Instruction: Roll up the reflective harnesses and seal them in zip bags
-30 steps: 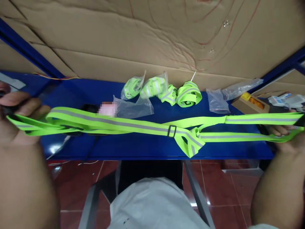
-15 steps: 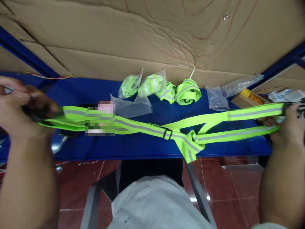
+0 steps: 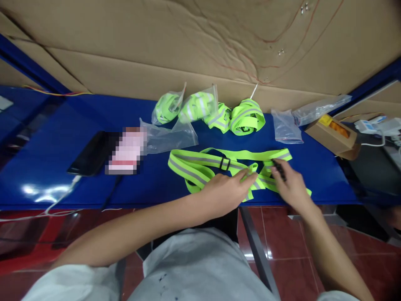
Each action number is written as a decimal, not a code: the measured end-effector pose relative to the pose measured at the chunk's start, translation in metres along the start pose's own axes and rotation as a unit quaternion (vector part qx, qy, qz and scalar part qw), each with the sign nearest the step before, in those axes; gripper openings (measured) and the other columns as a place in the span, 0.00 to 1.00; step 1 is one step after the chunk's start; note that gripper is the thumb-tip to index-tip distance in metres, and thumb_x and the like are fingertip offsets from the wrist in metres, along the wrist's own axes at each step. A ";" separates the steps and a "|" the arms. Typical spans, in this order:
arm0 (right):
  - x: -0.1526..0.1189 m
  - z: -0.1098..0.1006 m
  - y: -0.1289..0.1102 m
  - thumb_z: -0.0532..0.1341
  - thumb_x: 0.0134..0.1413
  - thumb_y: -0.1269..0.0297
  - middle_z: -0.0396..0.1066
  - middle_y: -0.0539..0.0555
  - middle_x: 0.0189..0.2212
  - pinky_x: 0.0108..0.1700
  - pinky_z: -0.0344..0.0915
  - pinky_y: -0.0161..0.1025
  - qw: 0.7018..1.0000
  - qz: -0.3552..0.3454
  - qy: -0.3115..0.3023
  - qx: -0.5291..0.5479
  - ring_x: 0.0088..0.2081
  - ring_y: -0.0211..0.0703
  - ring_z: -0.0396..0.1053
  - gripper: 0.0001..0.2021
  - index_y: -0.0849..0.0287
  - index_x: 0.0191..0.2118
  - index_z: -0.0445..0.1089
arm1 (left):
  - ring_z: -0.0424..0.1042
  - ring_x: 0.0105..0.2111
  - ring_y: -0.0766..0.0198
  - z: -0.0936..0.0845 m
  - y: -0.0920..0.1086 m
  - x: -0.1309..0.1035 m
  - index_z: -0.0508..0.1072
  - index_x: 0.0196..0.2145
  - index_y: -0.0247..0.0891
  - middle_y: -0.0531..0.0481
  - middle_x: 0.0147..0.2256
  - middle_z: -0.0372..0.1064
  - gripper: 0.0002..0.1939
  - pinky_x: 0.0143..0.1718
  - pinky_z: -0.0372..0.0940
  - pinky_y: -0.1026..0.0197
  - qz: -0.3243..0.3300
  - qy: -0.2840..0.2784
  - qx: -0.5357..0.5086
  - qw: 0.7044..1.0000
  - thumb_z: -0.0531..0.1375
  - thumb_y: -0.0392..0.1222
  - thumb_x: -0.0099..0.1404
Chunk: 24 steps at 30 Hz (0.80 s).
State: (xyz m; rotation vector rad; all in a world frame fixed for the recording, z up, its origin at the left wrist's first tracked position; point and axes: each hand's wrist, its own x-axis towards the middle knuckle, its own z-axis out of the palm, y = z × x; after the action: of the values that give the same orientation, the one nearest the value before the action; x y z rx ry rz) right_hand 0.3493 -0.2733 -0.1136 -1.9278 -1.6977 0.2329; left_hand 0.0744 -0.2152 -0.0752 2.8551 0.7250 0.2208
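Note:
A yellow-green reflective strap harness (image 3: 191,163) with a grey stripe lies loosely folded at the front of the blue table. Its black slider (image 3: 224,163) shows left of centre. My left hand (image 3: 227,190) reaches in from the left, its fingers closed in a pinch on the harness's middle, where a small loop of strap sticks up. Just to the right, my right hand (image 3: 293,186) is closed on a black buckle (image 3: 278,170) at the harness's right part. The fingertips of both hands are partly hidden.
Along the back stand two bagged strap bundles (image 3: 197,106) and a rolled strap (image 3: 247,118) beside another bundle. Clear plastic bags (image 3: 286,127), an open cardboard box (image 3: 332,133), a black phone (image 3: 89,154) with a white cable and a blurred-out pink item (image 3: 127,150) lie around.
Before, both hands held the harness stretched wide above the table. Now it lies slack and folded on the table, and both hands have come together near its middle.

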 end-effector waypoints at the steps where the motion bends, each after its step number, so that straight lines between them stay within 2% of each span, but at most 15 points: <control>1: -0.008 0.010 -0.007 0.60 0.66 0.56 0.79 0.61 0.45 0.42 0.68 0.42 0.999 -0.017 -0.007 -0.030 0.42 0.51 0.76 0.18 0.57 0.56 0.73 | 0.80 0.54 0.53 0.005 0.004 0.005 0.58 0.72 0.37 0.38 0.69 0.65 0.27 0.39 0.78 0.56 -0.019 -0.008 -0.031 0.999 0.53 0.42 0.79; 3: -0.019 0.028 -0.015 0.58 0.65 0.63 0.79 0.62 0.48 0.42 0.66 0.42 0.996 -0.036 -0.002 -0.082 0.45 0.54 0.76 0.19 0.58 0.59 0.73 | 0.78 0.58 0.49 0.012 0.006 0.013 0.53 0.73 0.33 0.36 0.68 0.65 0.33 0.48 0.78 0.51 -0.058 -0.036 -0.100 0.993 0.56 0.47 0.78; 5: -0.023 0.040 -0.016 0.57 0.65 0.65 0.80 0.62 0.48 0.37 0.62 0.40 0.992 -0.045 0.007 -0.119 0.41 0.52 0.77 0.20 0.58 0.60 0.73 | 0.77 0.58 0.47 0.018 0.005 0.017 0.52 0.73 0.35 0.36 0.66 0.68 0.37 0.53 0.77 0.49 -0.090 -0.062 -0.159 0.981 0.60 0.49 0.75; 9: -0.016 0.046 -0.008 0.57 0.67 0.61 0.82 0.58 0.41 0.29 0.53 0.38 0.986 -0.055 0.030 -0.154 0.30 0.45 0.75 0.17 0.57 0.55 0.76 | 0.83 0.46 0.52 0.023 -0.003 0.015 0.55 0.69 0.41 0.47 0.50 0.81 0.34 0.41 0.76 0.54 -0.116 -0.089 -0.192 0.970 0.63 0.41 0.71; 10: -0.013 0.043 -0.004 0.57 0.69 0.58 0.82 0.57 0.37 0.28 0.52 0.37 0.985 -0.054 0.039 -0.156 0.28 0.45 0.75 0.16 0.57 0.53 0.77 | 0.83 0.43 0.53 0.023 -0.006 0.012 0.55 0.69 0.42 0.50 0.47 0.82 0.33 0.38 0.75 0.55 -0.118 -0.088 -0.179 0.973 0.62 0.39 0.71; 12: -0.005 0.035 0.003 0.59 0.70 0.51 0.81 0.57 0.31 0.29 0.54 0.37 0.985 -0.054 0.056 -0.154 0.27 0.46 0.75 0.18 0.58 0.49 0.79 | 0.83 0.38 0.54 0.018 -0.016 0.003 0.58 0.68 0.43 0.50 0.46 0.82 0.30 0.32 0.71 0.57 -0.117 -0.064 -0.086 0.987 0.60 0.35 0.71; 15: 0.005 0.014 0.012 0.59 0.69 0.42 0.81 0.58 0.34 0.31 0.61 0.36 0.986 -0.055 0.074 -0.142 0.31 0.47 0.78 0.23 0.58 0.46 0.80 | 0.81 0.32 0.54 0.006 -0.037 -0.015 0.65 0.64 0.41 0.46 0.50 0.80 0.26 0.24 0.63 0.56 -0.113 -0.015 0.088 0.990 0.54 0.28 0.71; 18: 0.013 -0.007 0.012 0.60 0.68 0.41 0.82 0.57 0.34 0.30 0.63 0.35 0.989 -0.068 0.069 -0.108 0.31 0.47 0.79 0.24 0.59 0.44 0.80 | 0.79 0.29 0.57 -0.007 -0.058 -0.031 0.73 0.56 0.39 0.47 0.48 0.80 0.20 0.23 0.62 0.55 -0.073 0.042 0.191 0.978 0.52 0.27 0.72; 21: 0.019 -0.015 0.001 0.63 0.67 0.43 0.81 0.56 0.32 0.29 0.63 0.34 0.992 -0.082 0.062 -0.069 0.29 0.43 0.78 0.22 0.60 0.43 0.80 | 0.78 0.27 0.60 -0.014 -0.070 -0.038 0.76 0.50 0.40 0.49 0.46 0.81 0.17 0.24 0.64 0.57 -0.022 0.103 0.250 0.962 0.53 0.26 0.72; 24: 0.024 -0.008 -0.013 0.63 0.67 0.44 0.80 0.54 0.29 0.28 0.61 0.33 0.990 -0.093 0.086 -0.065 0.24 0.39 0.74 0.21 0.59 0.42 0.80 | 0.77 0.25 0.62 -0.014 -0.073 -0.038 0.77 0.48 0.41 0.50 0.46 0.81 0.16 0.23 0.62 0.59 -0.050 0.128 0.263 0.955 0.54 0.27 0.72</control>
State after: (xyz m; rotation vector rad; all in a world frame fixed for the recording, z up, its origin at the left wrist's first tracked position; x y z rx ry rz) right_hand 0.3462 -0.2520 -0.0944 -1.8070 -1.7985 -0.1129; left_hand 0.0058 -0.1684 -0.0815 3.3125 1.1236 0.4485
